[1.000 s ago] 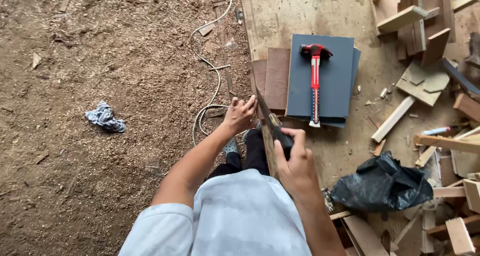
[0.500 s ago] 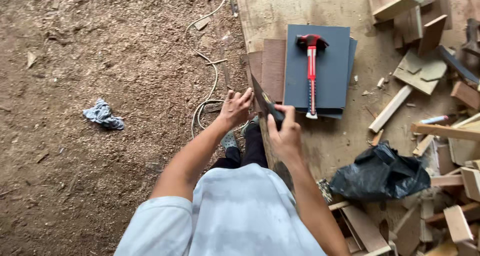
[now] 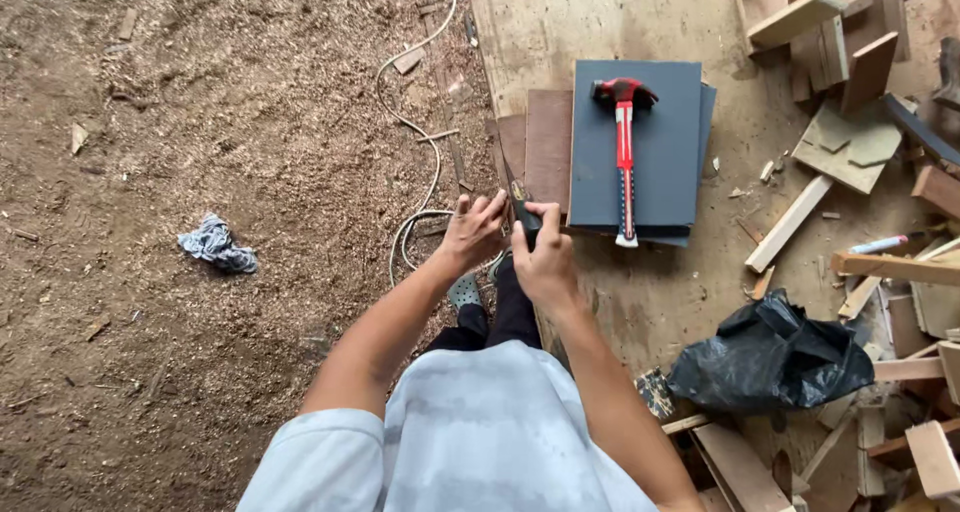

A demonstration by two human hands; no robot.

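My right hand (image 3: 547,264) grips the dark handle of a handsaw (image 3: 526,218). Its thin blade points away from me along the left edge of a plywood sheet (image 3: 590,22) on the ground. My left hand (image 3: 473,234) sits just left of the blade with its fingers spread, its fingertips at the sheet's edge close to the saw. Right beyond my hands lies a stack of dark grey boards (image 3: 668,142) with a red-handled claw hammer (image 3: 624,142) on top, and brown boards (image 3: 548,144) beside it.
A pale cable (image 3: 420,142) loops over sawdust-covered ground on the left, near a crumpled grey rag (image 3: 217,244). A black plastic bag (image 3: 770,357) lies at the right, with many wood offcuts (image 3: 830,32) and a long strip (image 3: 790,222) around it.
My right hand has pushed the saw forward, closer to my left hand, so less blade shows. The view has shifted slightly.
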